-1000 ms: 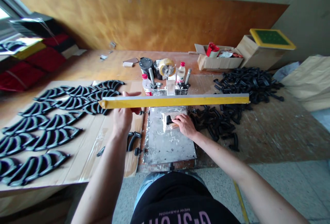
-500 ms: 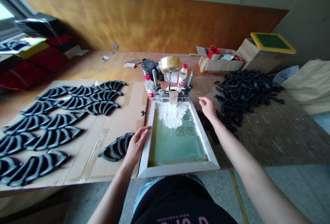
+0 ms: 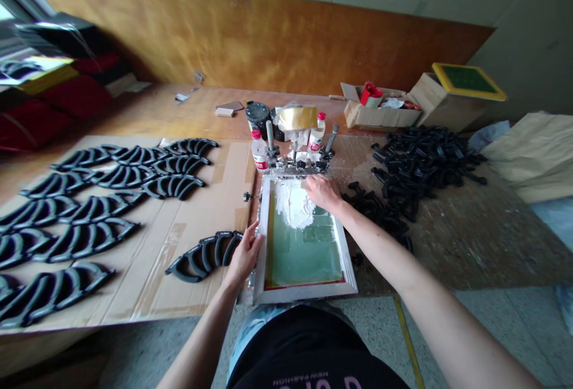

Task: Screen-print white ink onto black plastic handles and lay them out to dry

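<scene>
A silk-screen frame (image 3: 263, 269) with a silver border and green mesh lies in front of me. White paste (image 3: 295, 205) is heaped on its far end. My right hand (image 3: 323, 192) is closed beside the paste, its fingers curled around a squeegee that they mostly hide. At the frame's left border, my left hand (image 3: 245, 252) holds the edge, index finger stretched along it. Just left of that hand, a curved black ribbed part (image 3: 203, 256) rests on the cardboard. A metal hinge clamp (image 3: 298, 165) stands at the frame's far end.
Several rows of black ribbed parts (image 3: 96, 207) cover the cardboard (image 3: 156, 275) at left. Two red-capped bottles (image 3: 259, 153), a dark tub (image 3: 256, 116) and a gold tape roll (image 3: 297, 119) stand behind the clamp. Black pieces (image 3: 421, 159) are piled at right, near an open carton (image 3: 389, 116).
My right hand has moved left over the screen's far end, where the pale squeegee stood upright. The screen frame has come down lower, its near end looking narrower. My left hand stays at its edge.
</scene>
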`<action>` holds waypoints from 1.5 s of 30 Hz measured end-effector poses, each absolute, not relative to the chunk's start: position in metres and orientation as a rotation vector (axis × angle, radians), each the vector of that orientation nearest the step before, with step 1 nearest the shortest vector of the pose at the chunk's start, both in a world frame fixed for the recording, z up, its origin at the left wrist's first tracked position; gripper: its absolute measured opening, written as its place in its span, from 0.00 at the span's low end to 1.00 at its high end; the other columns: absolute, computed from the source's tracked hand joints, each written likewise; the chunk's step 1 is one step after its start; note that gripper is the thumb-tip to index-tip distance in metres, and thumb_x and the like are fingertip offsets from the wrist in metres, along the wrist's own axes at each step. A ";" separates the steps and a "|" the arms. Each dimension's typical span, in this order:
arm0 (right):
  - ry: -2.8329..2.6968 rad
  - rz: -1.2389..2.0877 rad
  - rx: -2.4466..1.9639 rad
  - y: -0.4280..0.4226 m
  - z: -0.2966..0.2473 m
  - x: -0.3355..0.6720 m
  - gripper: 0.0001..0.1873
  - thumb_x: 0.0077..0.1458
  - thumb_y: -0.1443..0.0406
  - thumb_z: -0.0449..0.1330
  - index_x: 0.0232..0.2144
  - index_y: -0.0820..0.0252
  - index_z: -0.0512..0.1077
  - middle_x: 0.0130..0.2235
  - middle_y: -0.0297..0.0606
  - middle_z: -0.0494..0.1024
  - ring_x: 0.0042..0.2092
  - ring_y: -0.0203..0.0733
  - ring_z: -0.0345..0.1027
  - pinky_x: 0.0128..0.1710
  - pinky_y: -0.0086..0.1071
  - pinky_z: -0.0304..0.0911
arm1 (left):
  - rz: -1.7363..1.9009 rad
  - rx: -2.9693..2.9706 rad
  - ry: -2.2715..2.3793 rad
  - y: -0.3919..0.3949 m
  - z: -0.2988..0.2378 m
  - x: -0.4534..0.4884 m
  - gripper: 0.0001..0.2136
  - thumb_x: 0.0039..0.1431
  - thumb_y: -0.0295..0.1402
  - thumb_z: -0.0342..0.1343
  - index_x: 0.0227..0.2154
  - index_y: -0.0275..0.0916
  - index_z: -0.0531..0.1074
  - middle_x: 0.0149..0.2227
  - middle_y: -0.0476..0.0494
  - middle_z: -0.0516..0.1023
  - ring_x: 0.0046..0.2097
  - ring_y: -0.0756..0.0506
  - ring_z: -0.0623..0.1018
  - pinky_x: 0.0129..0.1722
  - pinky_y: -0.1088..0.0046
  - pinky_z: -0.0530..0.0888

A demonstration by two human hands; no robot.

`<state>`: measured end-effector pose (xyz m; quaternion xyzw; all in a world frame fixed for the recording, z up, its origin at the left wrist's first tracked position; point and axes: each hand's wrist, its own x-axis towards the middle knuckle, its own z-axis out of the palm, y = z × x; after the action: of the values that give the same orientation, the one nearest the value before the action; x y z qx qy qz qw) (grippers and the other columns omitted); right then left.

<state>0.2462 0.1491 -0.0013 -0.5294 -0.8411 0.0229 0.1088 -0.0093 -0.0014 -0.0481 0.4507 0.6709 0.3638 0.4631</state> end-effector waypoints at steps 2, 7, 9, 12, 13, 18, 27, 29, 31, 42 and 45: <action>-2.448 -0.023 -1.616 0.139 -0.006 0.247 0.05 0.58 0.70 0.56 0.38 0.63 0.71 0.40 0.47 0.76 0.45 0.49 0.66 0.42 0.36 0.61 | 0.908 1.137 1.651 -0.001 -0.051 -0.010 0.28 0.54 0.48 0.56 0.56 0.40 0.69 0.36 0.44 0.80 0.35 0.45 0.78 0.36 0.69 0.73; -2.599 -0.027 -1.319 0.103 -0.022 0.241 0.07 0.55 0.74 0.54 0.34 0.62 0.71 0.36 0.45 0.75 0.43 0.48 0.64 0.39 0.36 0.60 | 0.907 1.125 1.638 -0.001 -0.053 -0.011 0.28 0.54 0.48 0.56 0.56 0.40 0.70 0.40 0.41 0.80 0.40 0.42 0.79 0.40 0.67 0.73; -2.687 0.022 -1.066 0.090 -0.022 0.246 0.09 0.55 0.75 0.53 0.34 0.62 0.71 0.35 0.44 0.74 0.42 0.47 0.64 0.39 0.36 0.60 | 0.900 1.113 1.633 -0.001 -0.052 -0.011 0.28 0.54 0.48 0.56 0.56 0.40 0.70 0.40 0.41 0.81 0.41 0.41 0.79 0.40 0.67 0.73; -2.742 0.136 -0.800 0.085 -0.012 0.262 0.09 0.55 0.75 0.54 0.34 0.62 0.72 0.35 0.42 0.74 0.41 0.45 0.64 0.41 0.35 0.61 | 0.908 1.099 1.631 -0.001 -0.051 -0.010 0.29 0.53 0.48 0.57 0.56 0.39 0.70 0.40 0.41 0.81 0.40 0.42 0.79 0.39 0.67 0.74; -2.749 0.186 -0.764 0.088 -0.008 0.265 0.08 0.54 0.75 0.55 0.33 0.61 0.72 0.34 0.41 0.74 0.41 0.44 0.64 0.40 0.34 0.61 | 0.913 1.095 1.632 -0.001 -0.051 -0.010 0.29 0.53 0.48 0.57 0.56 0.39 0.70 0.40 0.41 0.81 0.40 0.42 0.79 0.39 0.68 0.74; -2.593 0.154 -1.031 0.102 -0.006 0.257 0.08 0.55 0.75 0.55 0.32 0.61 0.72 0.35 0.41 0.74 0.41 0.44 0.65 0.39 0.34 0.62 | 0.940 1.081 1.614 -0.002 -0.047 -0.008 0.29 0.53 0.48 0.57 0.56 0.39 0.69 0.39 0.41 0.80 0.36 0.43 0.79 0.34 0.69 0.73; -2.567 0.218 -0.923 0.099 -0.008 0.258 0.06 0.58 0.68 0.60 0.40 0.59 0.73 0.38 0.39 0.76 0.43 0.44 0.68 0.44 0.34 0.65 | 0.870 1.102 1.630 -0.003 -0.033 -0.008 0.32 0.54 0.52 0.55 0.59 0.40 0.66 0.30 0.48 0.76 0.27 0.48 0.73 0.26 0.75 0.67; -2.440 0.259 -1.103 0.125 0.007 0.252 0.15 0.57 0.66 0.63 0.47 0.56 0.72 0.41 0.38 0.77 0.43 0.43 0.69 0.44 0.34 0.65 | 0.855 1.080 1.616 -0.004 -0.019 -0.007 0.33 0.54 0.52 0.55 0.60 0.40 0.65 0.29 0.49 0.76 0.26 0.49 0.71 0.24 0.76 0.65; -2.326 0.259 -1.280 0.153 0.021 0.251 0.26 0.55 0.65 0.65 0.56 0.52 0.68 0.43 0.38 0.78 0.43 0.43 0.70 0.44 0.34 0.65 | 0.867 1.042 1.570 -0.003 0.001 -0.008 0.34 0.54 0.53 0.56 0.60 0.42 0.64 0.30 0.49 0.76 0.27 0.49 0.71 0.24 0.77 0.64; -1.731 0.519 -1.776 0.149 -0.019 0.343 0.13 0.57 0.62 0.56 0.44 0.59 0.73 0.34 0.39 0.79 0.36 0.46 0.72 0.42 0.40 0.67 | 1.373 1.022 1.269 0.057 0.088 0.010 0.28 0.56 0.55 0.53 0.52 0.40 0.70 0.41 0.42 0.79 0.37 0.46 0.78 0.32 0.74 0.74; -1.931 0.596 -1.607 0.122 -0.050 0.320 0.13 0.54 0.64 0.62 0.42 0.58 0.73 0.38 0.40 0.79 0.41 0.44 0.72 0.46 0.39 0.66 | 1.396 0.970 1.271 0.070 0.089 0.020 0.28 0.58 0.54 0.50 0.53 0.38 0.67 0.37 0.43 0.79 0.34 0.47 0.78 0.29 0.75 0.73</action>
<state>0.3201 0.1216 -0.0502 -0.5982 -0.7187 0.2220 0.2763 0.0199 0.0705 0.0890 0.3990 0.5229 0.5740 0.4878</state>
